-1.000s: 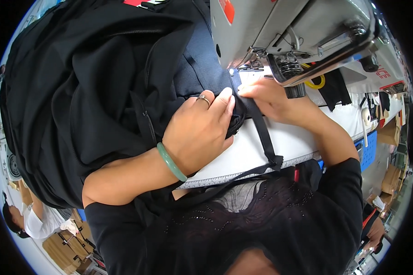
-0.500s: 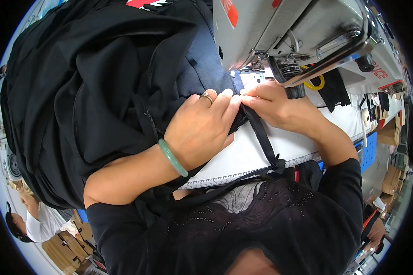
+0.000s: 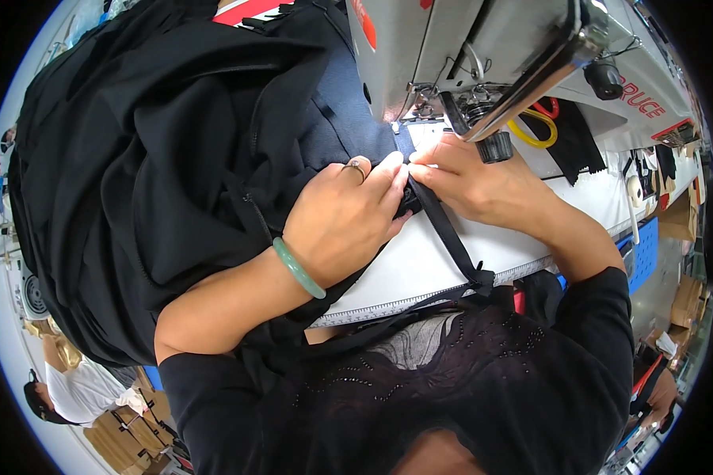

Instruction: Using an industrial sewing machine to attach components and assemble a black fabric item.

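My left hand (image 3: 341, 222), with a ring and a green bangle (image 3: 297, 267), presses closed fingertips on navy fabric (image 3: 334, 131) within a large pile of black fabric (image 3: 150, 190). My right hand (image 3: 475, 186) pinches the edge where a black zipper tape (image 3: 445, 233) meets the navy piece, its fingertips beside those of the left. The tape hangs down over the white table to a dark tangled end. Just above both hands is a grey industrial sewing machine (image 3: 404, 55); the needle is too small to make out.
Yellow-handled scissors (image 3: 545, 136) and black scraps (image 3: 578, 162) lie right of the machine. A measuring tape (image 3: 372, 309) runs along the table's front edge. A blue perforated panel (image 3: 642, 253) is at the right. Co-workers appear at far left (image 3: 79, 388) and far right (image 3: 661, 392); boxes stand behind them.
My fingertips have drawn slightly closer together at the fabric edge, the right ones shifting a little toward the left hand. The machine sits further left in view. The left co-worker has shifted posture.
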Demonstrator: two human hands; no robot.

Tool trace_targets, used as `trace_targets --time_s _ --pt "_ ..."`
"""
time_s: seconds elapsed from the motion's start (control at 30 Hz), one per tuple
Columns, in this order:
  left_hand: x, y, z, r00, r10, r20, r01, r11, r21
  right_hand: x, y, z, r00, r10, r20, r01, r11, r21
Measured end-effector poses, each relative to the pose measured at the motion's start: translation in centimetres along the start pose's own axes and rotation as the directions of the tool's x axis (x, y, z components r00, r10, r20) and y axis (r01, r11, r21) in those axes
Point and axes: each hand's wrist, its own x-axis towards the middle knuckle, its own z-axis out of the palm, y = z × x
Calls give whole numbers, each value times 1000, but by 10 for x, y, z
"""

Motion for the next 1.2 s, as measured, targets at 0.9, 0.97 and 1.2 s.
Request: trace_targets --time_s 0.9,0.97,1.2 --pt "15 -22 1 955 -94 -282 68 993 -102 6 9 10 925 -24 -379 64 994 93" --pt "8 -17 -13 956 -102 -273 89 994 -61 -1 -8 7 936 -195 -294 274 927 256" --pt "-31 -13 -72 965 -255 62 241 955 173 -49 -55 -22 896 -388 216 324 904 279"
